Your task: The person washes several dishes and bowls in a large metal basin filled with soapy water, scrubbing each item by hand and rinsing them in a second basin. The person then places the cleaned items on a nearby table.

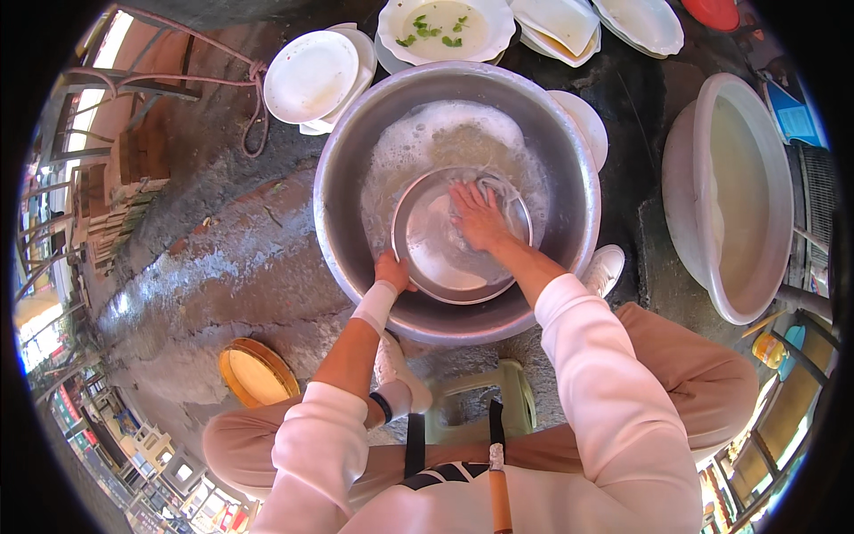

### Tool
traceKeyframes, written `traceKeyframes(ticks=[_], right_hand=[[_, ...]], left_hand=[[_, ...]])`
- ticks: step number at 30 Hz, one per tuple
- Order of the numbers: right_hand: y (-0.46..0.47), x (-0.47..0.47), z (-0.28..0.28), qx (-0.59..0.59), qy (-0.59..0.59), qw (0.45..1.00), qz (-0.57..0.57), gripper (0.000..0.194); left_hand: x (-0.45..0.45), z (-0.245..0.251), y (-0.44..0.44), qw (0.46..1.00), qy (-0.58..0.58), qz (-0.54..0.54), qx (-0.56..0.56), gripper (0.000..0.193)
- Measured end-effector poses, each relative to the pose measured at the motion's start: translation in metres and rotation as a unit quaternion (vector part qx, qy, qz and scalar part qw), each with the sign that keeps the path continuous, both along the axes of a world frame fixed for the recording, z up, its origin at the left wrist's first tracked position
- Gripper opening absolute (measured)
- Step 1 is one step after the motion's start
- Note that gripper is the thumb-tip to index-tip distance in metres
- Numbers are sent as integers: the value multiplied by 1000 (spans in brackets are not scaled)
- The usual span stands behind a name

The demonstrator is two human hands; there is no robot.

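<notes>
A large metal basin [340, 267] stands on the ground before me, with foamy, cloudy water [460, 120] inside. Within it a shallow round metal bowl [434, 243] is tilted, its near edge above the basin's dark lower wall. My left hand [392, 270] grips the bowl's rim at the near left, a white band around the wrist. My right hand [479, 217] presses flat on the bowl's inside, fingers spread over a thin greyish washing cloth [502, 190] at the far right of the bowl. The cloth's part under the fingers is hidden.
Beyond the basin stand stacked white plates [310, 77], a scalloped bowl [444, 30] with green leaves in liquid, and more white dishes [557, 27]. A big plastic tub [700, 200] of cloudy water is at right. A yellow round container [257, 374] lies left; a plastic stool [520, 400] is below.
</notes>
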State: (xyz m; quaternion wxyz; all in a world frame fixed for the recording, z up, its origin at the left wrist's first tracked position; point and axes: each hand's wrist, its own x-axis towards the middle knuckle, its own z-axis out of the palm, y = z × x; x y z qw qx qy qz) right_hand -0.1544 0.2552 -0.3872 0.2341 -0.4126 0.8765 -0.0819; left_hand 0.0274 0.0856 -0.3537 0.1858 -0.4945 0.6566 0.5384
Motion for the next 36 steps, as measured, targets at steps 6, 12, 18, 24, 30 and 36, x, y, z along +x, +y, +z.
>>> traceKeyframes(ticks=[6,12,18,24,30,36], right_hand=[[61,49,16,28,-127,985,-111,84],[44,111,43,61,-221,972,51,76],[-27,70,11,-227,-185,947,129,49],[-59,26,16,-228,-181,940,176,45],[-25,-77,4,-136,182,920,319,44],[83,-67,27,4,118,962,246,58]], left_hand=[[12,-7,1,999,27,19,-18,28],[6,-8,1,1000,-10,-26,-13,26],[4,-9,-1,999,22,-31,-14,22],[24,-11,-3,1000,14,-18,-19,19],[7,-8,-2,999,27,18,-1,22],[3,-5,3,999,23,21,8,24]])
